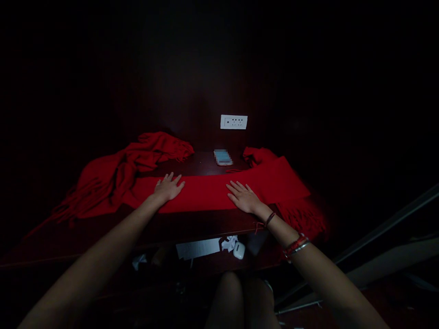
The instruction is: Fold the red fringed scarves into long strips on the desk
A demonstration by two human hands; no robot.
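A red fringed scarf (206,193) lies across the dark desk, its middle stretch flat and folded into a long band. My left hand (168,188) rests palm down on the band's left part, fingers spread. Toward the right part, my right hand (244,196) also lies flat on the cloth with its fingers extended. Neither hand grips anything. On the left the red cloth is bunched and wrinkled, with fringe hanging toward the desk's front edge. At the right end, more fringe spreads beneath a folded layer.
A blurred phone-like object (223,157) lies behind the scarf, below a white wall socket (233,122). Under the desktop, a shelf holds a printed paper (199,248) and a white earbud case (239,250). My knees are below. The surroundings are very dark.
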